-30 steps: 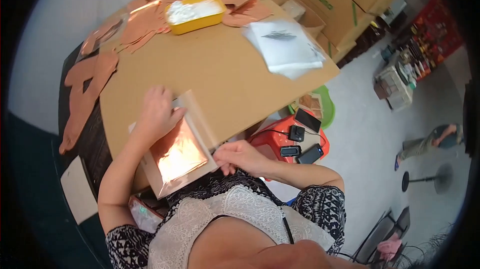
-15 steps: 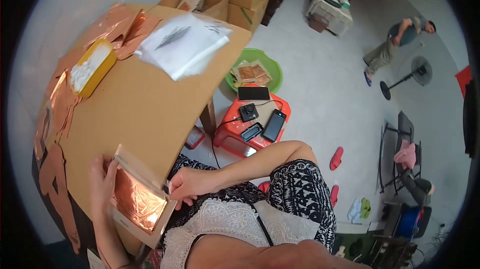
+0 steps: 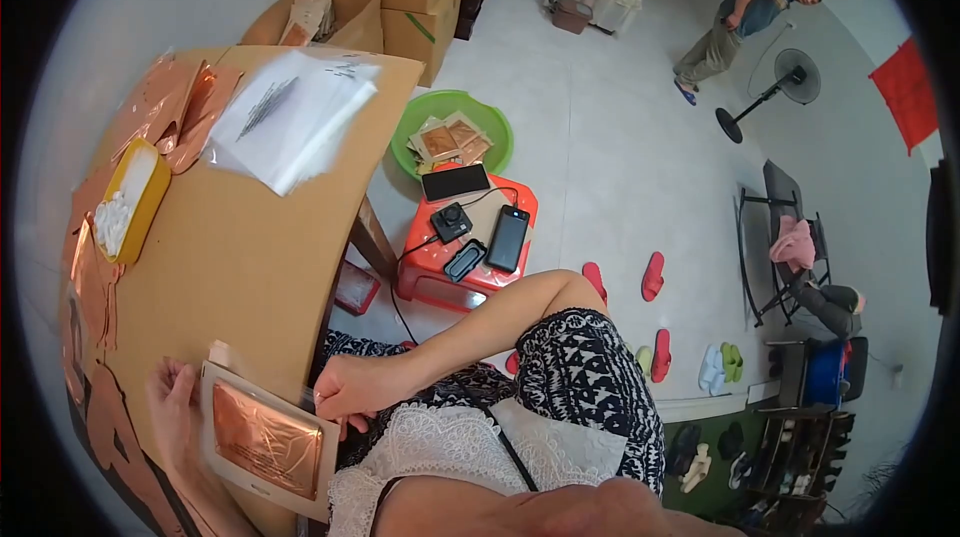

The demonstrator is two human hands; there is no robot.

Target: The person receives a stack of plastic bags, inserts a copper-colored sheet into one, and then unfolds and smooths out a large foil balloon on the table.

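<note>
Left hand (image 3: pixel 172 407): your fingers clamp the copper sheet's (image 3: pixel 265 437) far edge.
Right hand (image 3: pixel 350 387): your fingers pinch its near corner.
Worktop (image 3: pixel 240 257): under the sheet.

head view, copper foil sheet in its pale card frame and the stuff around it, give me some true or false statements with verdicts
1. Both hands hold the copper foil sheet in its pale card frame: left hand at one edge, right hand at the other. True.
2. The yellow rectangular tray sits on the floor. False: it rests on the brown cardboard tabletop.
3. The round green plastic basin is empty. False: it holds brownish flat packets.
4. A black phone lies on the red plastic stool. True.
5. The stack of white papers lies on the stool. False: it lies on the tabletop.
</note>
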